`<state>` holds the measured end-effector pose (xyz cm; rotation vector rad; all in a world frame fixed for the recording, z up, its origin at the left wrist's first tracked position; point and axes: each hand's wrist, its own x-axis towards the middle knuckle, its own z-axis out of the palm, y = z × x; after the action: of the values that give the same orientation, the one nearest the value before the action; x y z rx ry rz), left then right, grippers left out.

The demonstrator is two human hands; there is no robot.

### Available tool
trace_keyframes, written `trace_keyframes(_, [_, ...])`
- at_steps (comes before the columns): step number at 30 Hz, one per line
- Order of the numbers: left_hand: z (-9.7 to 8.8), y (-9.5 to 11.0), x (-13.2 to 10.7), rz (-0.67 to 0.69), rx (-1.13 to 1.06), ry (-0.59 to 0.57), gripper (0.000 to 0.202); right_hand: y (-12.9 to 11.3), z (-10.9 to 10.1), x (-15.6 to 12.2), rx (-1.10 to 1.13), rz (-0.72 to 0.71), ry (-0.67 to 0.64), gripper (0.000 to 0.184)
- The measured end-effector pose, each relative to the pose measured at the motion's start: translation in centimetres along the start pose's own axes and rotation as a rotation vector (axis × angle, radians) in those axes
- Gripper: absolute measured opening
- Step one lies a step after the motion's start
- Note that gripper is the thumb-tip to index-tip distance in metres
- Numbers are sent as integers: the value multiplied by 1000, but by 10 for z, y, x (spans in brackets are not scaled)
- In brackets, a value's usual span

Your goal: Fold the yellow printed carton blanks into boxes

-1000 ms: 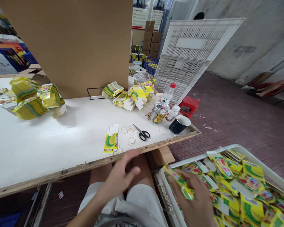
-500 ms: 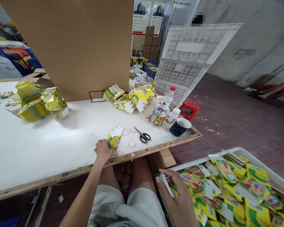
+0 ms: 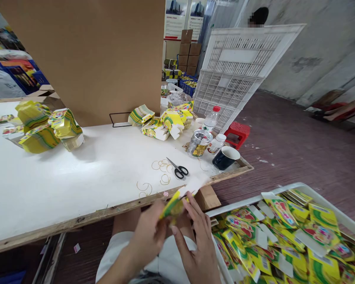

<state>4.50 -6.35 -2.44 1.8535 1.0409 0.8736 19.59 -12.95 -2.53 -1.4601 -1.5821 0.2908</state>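
A flat yellow-and-green printed carton (image 3: pixel 172 205) with white flaps is above my lap, just off the table's front edge, slightly blurred. My left hand (image 3: pixel 149 228) is closed on its lower left part. My right hand (image 3: pixel 197 238) is at its right side, fingertips on the carton near the white flaps and thumb by its lower edge. Behind the carton on the white table lie black-handled scissors (image 3: pixel 181 172) and several thin rubber bands (image 3: pixel 165 179). To the right of my right hand is a white tray (image 3: pixel 303 187) full of loose flat yellow cartons (image 3: pixel 296 236).
Bundled carton stacks (image 3: pixel 37 134) stand at the left, more cartons (image 3: pixel 173 121) at the back. A dark mug (image 3: pixel 221 159), a jar (image 3: pixel 199 144) and bottles (image 3: pixel 211 118) line the right end. Beyond are a large cardboard sheet (image 3: pixel 85 59), white crate (image 3: pixel 230 75) and red stool (image 3: pixel 239 133).
My left hand has lifted the carton off the table and brought it right, over my lap. My right hand has moved left from the tray's edge to meet it.
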Motion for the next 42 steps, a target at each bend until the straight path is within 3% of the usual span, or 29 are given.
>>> trace_keyframes(3, [14,12,-16,28,-145,-119,23,-1,2,-2,103,40,26,39])
trace_keyframes(6, [13,13,-20,-98,-356,-241,31,0,2,-10,193,127,113,20])
trace_keyframes(9, [11,14,-19,-229,-733,-417,53,-2,6,-18,306,199,163,16])
trace_keyframes(12, [15,16,-19,-288,-931,-437,57,-9,11,-22,389,287,216,8])
trace_keyframes(15, [21,19,-21,-340,-917,-338,54,-12,11,-23,353,292,262,8])
trace_keyframes(18, [25,20,-23,-373,-877,-208,55,-7,7,-21,220,250,292,34])
trace_keyframes(20, [25,20,-23,-354,-841,-128,55,1,3,-22,184,256,195,42])
trace_keyframes(22, [25,18,-22,-326,-779,-104,55,8,2,-24,202,306,55,23])
trace_keyframes(24, [25,14,-21,-298,-688,-126,51,13,4,-27,205,379,12,22])
trace_keyframes(27, [26,7,-22,-266,-567,-128,35,13,8,-29,195,447,81,28])
trace_keyframes(29, [25,3,-23,-275,-573,-108,41,12,9,-28,245,443,139,24])
trace_keyframes(33, [18,1,-25,-249,-650,-130,56,11,5,-28,315,395,241,34])
trace_keyframes(42, [-1,10,-28,-204,-751,-337,63,23,3,-32,530,342,96,36])
